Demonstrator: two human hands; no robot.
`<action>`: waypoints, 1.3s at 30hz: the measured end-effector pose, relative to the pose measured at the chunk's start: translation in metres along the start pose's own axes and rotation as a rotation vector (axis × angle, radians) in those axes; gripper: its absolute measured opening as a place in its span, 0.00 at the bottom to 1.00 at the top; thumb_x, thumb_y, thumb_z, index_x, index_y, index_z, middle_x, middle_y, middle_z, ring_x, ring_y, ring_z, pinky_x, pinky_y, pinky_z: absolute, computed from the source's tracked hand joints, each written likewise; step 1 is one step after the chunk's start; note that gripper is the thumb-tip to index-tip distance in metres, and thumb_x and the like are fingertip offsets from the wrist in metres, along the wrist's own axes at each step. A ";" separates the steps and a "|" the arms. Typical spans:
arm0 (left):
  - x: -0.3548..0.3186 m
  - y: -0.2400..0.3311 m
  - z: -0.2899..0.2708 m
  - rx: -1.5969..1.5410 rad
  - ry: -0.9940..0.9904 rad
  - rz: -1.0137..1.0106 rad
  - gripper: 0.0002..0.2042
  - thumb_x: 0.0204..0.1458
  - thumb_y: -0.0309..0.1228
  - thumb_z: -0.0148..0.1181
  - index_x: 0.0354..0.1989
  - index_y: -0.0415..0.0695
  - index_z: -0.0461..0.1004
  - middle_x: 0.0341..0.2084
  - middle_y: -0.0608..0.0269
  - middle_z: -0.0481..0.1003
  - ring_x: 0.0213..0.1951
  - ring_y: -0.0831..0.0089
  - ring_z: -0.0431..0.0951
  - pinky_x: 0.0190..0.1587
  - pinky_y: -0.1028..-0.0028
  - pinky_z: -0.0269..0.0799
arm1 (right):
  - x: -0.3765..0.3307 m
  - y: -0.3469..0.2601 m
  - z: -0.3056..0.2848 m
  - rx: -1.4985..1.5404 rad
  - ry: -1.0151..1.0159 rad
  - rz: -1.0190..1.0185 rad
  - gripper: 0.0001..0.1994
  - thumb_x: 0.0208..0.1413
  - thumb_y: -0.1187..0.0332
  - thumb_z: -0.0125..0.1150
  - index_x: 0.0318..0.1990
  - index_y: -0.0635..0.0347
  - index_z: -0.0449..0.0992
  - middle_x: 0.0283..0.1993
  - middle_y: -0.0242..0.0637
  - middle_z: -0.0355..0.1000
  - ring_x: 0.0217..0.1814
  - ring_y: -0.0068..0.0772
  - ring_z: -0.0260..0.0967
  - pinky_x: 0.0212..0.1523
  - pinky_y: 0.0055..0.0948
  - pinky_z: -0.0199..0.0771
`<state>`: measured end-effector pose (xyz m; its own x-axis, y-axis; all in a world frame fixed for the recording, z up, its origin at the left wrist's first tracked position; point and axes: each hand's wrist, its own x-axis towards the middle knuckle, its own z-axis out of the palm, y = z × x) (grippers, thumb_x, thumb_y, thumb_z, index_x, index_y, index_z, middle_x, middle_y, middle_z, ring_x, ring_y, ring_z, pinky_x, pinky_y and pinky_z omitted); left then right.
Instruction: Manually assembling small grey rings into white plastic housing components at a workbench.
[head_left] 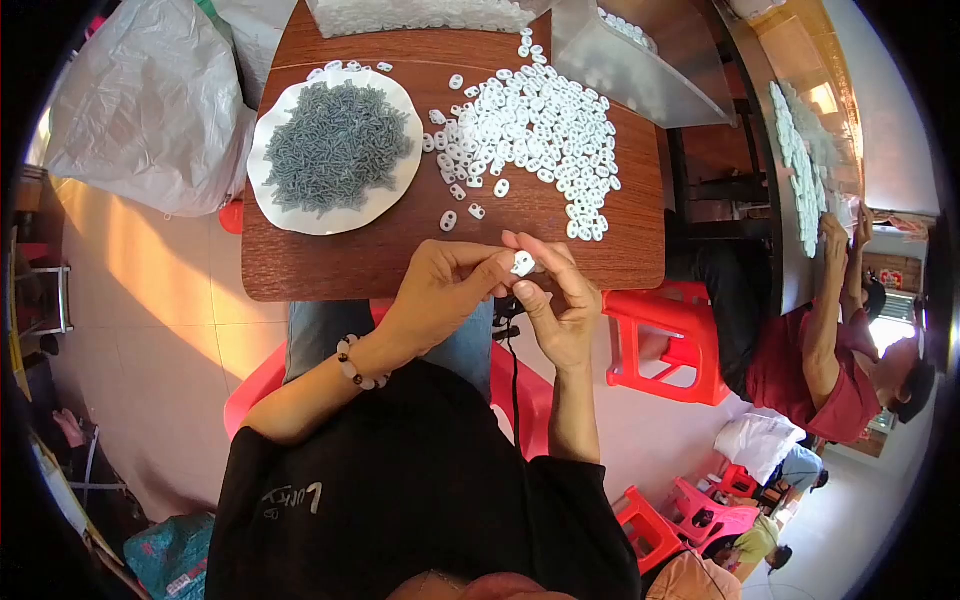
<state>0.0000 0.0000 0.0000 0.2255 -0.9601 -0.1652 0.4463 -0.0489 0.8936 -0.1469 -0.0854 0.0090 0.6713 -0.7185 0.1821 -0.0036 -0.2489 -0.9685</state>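
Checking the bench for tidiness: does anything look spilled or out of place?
Mostly tidy. A few white plastic pieces lie on the far rim of the white plate holding grey screws, apart from the main white pile.

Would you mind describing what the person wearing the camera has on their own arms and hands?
Both forearms are bare below short black sleeves. The left hand has a bracelet of pale and dark beads at its wrist. The right hand wears nothing: no ring, watch or glove shows. The black top carries a small pale marking on its left side.
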 end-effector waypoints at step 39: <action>0.016 -0.004 -0.009 0.225 0.096 0.112 0.12 0.57 0.33 0.57 0.33 0.34 0.79 0.14 0.72 0.70 0.20 0.88 0.59 0.21 0.79 0.56 | 0.008 0.007 0.009 -0.189 0.018 0.045 0.13 0.49 0.80 0.65 0.44 0.65 0.76 0.36 0.29 0.71 0.36 0.16 0.67 0.38 0.16 0.69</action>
<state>0.0098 -0.0128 -0.0095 0.3482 -0.9332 -0.0893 0.2129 -0.0141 0.9770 -0.1349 -0.0871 0.0017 0.6537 -0.7429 0.1440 -0.1740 -0.3327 -0.9268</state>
